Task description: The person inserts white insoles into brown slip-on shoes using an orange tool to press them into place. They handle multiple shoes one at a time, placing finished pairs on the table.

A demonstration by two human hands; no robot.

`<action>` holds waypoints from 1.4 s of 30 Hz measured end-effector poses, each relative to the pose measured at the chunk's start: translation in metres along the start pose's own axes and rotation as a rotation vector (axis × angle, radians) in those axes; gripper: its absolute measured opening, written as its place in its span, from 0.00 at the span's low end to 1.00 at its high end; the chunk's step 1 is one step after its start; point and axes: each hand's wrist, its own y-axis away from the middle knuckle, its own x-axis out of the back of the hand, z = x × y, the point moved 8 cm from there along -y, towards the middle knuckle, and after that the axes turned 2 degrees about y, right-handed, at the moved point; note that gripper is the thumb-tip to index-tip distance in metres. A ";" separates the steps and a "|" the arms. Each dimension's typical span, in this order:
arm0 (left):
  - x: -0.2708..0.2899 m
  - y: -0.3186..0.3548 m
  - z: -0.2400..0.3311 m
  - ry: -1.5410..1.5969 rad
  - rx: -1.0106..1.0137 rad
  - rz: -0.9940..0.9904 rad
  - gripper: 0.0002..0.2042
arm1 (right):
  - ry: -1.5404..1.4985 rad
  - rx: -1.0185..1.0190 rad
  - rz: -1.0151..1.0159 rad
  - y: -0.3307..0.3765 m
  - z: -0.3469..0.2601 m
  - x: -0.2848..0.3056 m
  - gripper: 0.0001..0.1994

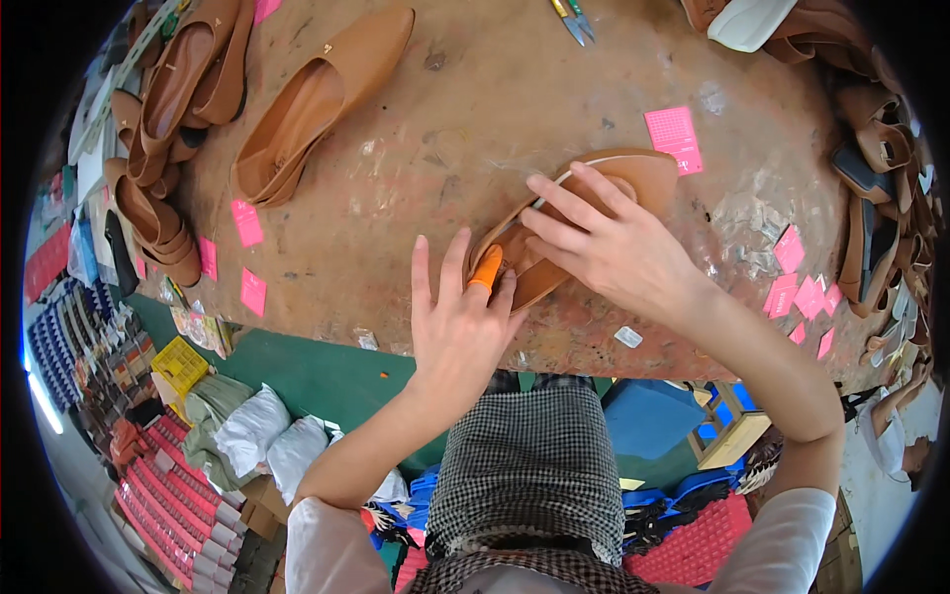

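Observation:
A brown pointed flat shoe (648,176) lies on the worktable before me, its toe to the right and its heel toward my left hand. My left hand (457,332) is at the heel end. An orange finger cot (486,265) covers one finger, which presses inside the shoe, while index finger and thumb close on the near rim. Its two outer fingers stretch away over the table. My right hand (618,247) grips the shoe's middle, with bent fingers reaching across the opening to a pale edge on the far side. The right thumb is hidden.
Another brown flat shoe (297,124) lies at the far left, near more shoes (178,94). Brown shoes (876,129) are heaped along the right edge. Pink tags (675,139) lie scattered. Thread snips (574,22) rest at the far edge. White sacks (252,431) stand below left.

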 end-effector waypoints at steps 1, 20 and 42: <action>-0.002 0.000 0.000 -0.029 -0.027 0.009 0.18 | 0.060 0.034 -0.036 0.004 0.000 0.001 0.18; -0.070 -0.013 0.081 0.086 -0.078 0.070 0.33 | -0.224 -0.700 0.094 0.050 -0.043 0.033 0.25; -0.110 -0.018 0.064 0.932 0.135 -0.019 0.36 | -0.358 -1.097 0.512 0.007 0.035 -0.032 0.33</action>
